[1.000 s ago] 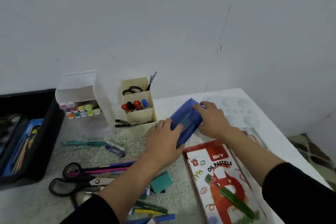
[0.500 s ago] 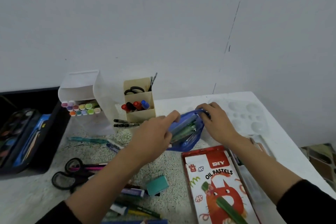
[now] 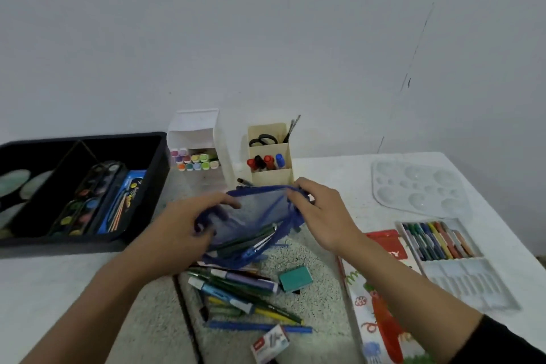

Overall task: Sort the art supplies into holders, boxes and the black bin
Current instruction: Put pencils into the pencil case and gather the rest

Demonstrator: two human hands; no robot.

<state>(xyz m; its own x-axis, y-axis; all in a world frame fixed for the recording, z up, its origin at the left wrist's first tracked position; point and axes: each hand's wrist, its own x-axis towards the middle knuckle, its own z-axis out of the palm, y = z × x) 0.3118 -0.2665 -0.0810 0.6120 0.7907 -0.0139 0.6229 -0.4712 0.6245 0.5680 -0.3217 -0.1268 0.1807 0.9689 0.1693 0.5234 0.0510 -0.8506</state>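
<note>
blue mesh pencil pouch (image 3: 254, 224), floppy, light; left hand (image 3: 180, 233) and right hand (image 3: 320, 213) both pinch top rim, pens shifting inside.

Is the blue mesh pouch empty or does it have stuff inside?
Not empty: pens show through the blue mesh pouch, held between left hand and right hand.

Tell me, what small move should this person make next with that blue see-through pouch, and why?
Probably tip the blue translucent zip pouch a little further, so its pens slide out. Both the left hand and the right hand hold its mouth stretched open above the loose pile of pens and markers, and several green pens are still inside.
</note>
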